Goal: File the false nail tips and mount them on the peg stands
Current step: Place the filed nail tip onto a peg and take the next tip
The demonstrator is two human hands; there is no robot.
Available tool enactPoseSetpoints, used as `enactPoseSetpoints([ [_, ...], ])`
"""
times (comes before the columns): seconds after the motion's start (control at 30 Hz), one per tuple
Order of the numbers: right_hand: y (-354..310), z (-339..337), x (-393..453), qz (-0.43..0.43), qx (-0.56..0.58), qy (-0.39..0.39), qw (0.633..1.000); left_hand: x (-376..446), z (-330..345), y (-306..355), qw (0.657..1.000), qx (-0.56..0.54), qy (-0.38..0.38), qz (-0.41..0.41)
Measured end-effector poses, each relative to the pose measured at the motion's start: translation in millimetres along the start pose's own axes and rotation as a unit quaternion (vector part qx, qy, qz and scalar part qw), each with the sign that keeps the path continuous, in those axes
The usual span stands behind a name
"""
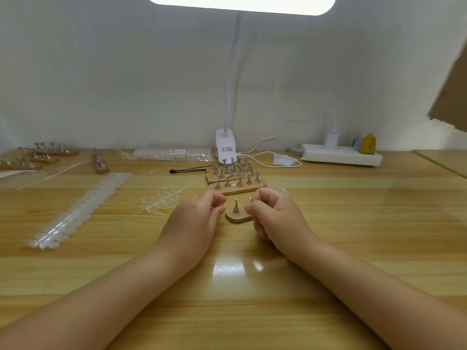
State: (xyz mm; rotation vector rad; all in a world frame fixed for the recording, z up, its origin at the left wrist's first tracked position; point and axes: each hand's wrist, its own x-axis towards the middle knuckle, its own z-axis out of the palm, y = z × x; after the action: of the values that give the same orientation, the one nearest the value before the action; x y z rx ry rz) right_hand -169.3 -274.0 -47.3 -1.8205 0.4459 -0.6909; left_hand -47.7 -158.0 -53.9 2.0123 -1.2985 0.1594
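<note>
My left hand (pixel 199 214) and right hand (pixel 274 214) rest on the desk (pixel 353 223) near its middle, fingers curled in. I cannot tell whether either pinches a nail tip; anything there is too small and clear to make out. Between them stands a short wooden stand (pixel 237 216) with one peg (pixel 236 205). Just behind it, toward the back edge, longer peg stands (pixel 236 176) lie in rows. Strips of nail tips (pixel 80 210) stretch toward the left edge, a smaller strip (pixel 158 200) nearer my left hand
</note>
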Motion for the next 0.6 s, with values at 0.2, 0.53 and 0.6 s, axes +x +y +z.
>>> enactPoseSetpoints([
  [0.2,6.7,-3.3,-0.1,-0.082,-0.241,0.034,0.967,0.0,2.2,3.0,0.998,0.029,-0.054,-0.013],
  [0.53,9.1,0.6,3.5,-0.06,-0.424,0.028,0.903,-4.0,3.2,7.6,0.999,-0.036,-0.033,0.002],
  [0.6,10.2,0.0,4.3,-0.057,-0.424,0.028,0.903,-4.9,5.2,9.5,0.999,-0.024,-0.027,0.019],
])
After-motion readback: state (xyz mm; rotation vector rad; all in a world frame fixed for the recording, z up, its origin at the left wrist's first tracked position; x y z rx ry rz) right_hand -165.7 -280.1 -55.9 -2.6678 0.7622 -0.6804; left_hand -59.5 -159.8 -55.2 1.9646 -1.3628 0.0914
